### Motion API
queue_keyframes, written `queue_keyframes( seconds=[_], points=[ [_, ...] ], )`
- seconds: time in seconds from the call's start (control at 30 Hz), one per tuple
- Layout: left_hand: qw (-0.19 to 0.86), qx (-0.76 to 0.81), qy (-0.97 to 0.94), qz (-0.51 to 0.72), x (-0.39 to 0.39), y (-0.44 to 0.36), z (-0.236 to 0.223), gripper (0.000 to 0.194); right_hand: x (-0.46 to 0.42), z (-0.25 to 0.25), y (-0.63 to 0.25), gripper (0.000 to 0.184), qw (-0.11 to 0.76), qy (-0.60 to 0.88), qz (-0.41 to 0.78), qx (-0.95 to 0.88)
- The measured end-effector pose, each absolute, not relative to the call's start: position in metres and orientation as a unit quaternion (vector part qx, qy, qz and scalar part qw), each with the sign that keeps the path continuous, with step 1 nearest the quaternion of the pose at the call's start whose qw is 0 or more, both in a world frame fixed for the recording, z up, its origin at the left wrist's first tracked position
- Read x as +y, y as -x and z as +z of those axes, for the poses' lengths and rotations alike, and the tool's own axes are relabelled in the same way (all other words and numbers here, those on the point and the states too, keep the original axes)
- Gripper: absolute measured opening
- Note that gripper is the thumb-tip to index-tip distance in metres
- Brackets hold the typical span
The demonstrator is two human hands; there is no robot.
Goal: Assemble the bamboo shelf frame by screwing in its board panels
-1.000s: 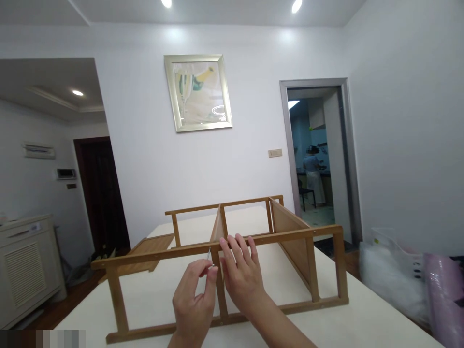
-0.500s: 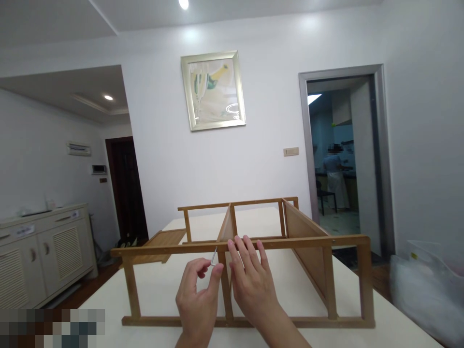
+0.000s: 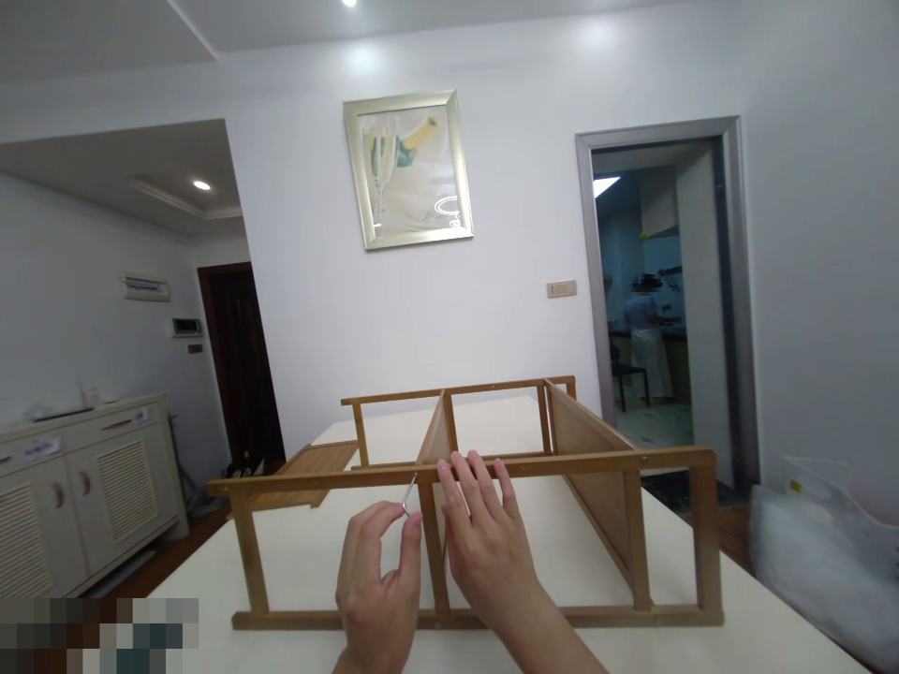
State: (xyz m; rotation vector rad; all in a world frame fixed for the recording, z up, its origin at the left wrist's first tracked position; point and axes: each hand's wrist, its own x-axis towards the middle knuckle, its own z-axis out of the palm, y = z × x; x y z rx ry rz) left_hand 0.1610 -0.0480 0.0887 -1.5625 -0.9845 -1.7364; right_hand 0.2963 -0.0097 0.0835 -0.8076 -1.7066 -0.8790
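A wooden shelf frame [image 3: 316, 482] lies on its side on the white table, with two panels fixed between its side frames. My left hand [image 3: 379, 576] pinches a small bent hex key [image 3: 408, 494] between thumb and fingertips; its upper end meets the near top rail just left of the middle post. Close by on the right, my right hand [image 3: 488, 543] grips the same rail, fingers hooked over its top beside the middle post. The thumb of that hand is hidden.
A slatted wooden panel [image 3: 309, 463] lies at the table's left. Clear plastic wrapping [image 3: 815, 552] is at the right. Beyond stand a white cabinet [image 3: 119, 477] on the left and a doorway [image 3: 586, 281], where a person [image 3: 646, 337] is in the kitchen.
The hex key has tilted, its lower end swinging slightly left with my left hand. My right hand stays on the rail. The view has shifted slightly.
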Motion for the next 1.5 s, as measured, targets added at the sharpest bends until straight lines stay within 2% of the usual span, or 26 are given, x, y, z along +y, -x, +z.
queue_keyframes(
  seconds=[0.3, 0.4, 0.47, 0.53, 0.7, 0.83, 1.17, 1.37, 1.5],
  points=[
    [0.315, -0.341, 0.589, -0.661, -0.047, -0.156, 0.086, 0.021, -0.008, 0.082, -0.296, 0.051, 0.498, 0.338, -0.361, -0.713],
    [0.276, -0.329, 0.598, -0.677, -0.045, -0.151, 0.086, 0.025, -0.008, 0.082, -0.296, 0.052, 0.497, 0.339, -0.362, -0.712],
    [0.197, -0.343, 0.600, -0.695, -0.044, -0.148, 0.085, 0.020, -0.008, 0.082, -0.296, 0.052, 0.498, 0.338, -0.364, -0.710],
    [0.072, -0.368, 0.593, -0.712, -0.042, -0.146, 0.084, 0.015, -0.008, 0.081, -0.296, 0.053, 0.500, 0.338, -0.367, -0.708],
    [-0.275, -0.328, 0.551, -0.717, -0.036, -0.144, 0.082, 0.030, -0.007, 0.082, -0.295, 0.052, 0.497, 0.343, -0.371, -0.706],
    [-0.393, -0.263, 0.523, -0.709, -0.032, -0.145, 0.080, 0.041, -0.009, 0.083, -0.295, 0.049, 0.500, 0.340, -0.371, -0.705],
    [-0.429, -0.238, 0.508, -0.708, -0.027, -0.149, 0.091, 0.045, -0.010, 0.084, -0.295, 0.048, 0.505, 0.340, -0.363, -0.706],
    [-0.432, -0.287, 0.498, -0.695, -0.032, -0.158, 0.116, 0.041, -0.010, 0.085, -0.296, 0.046, 0.503, 0.335, -0.365, -0.708],
    [-0.433, -0.277, 0.455, -0.727, -0.037, -0.166, 0.117, 0.039, -0.011, 0.086, -0.297, 0.047, 0.510, 0.330, -0.365, -0.706]
  ],
)
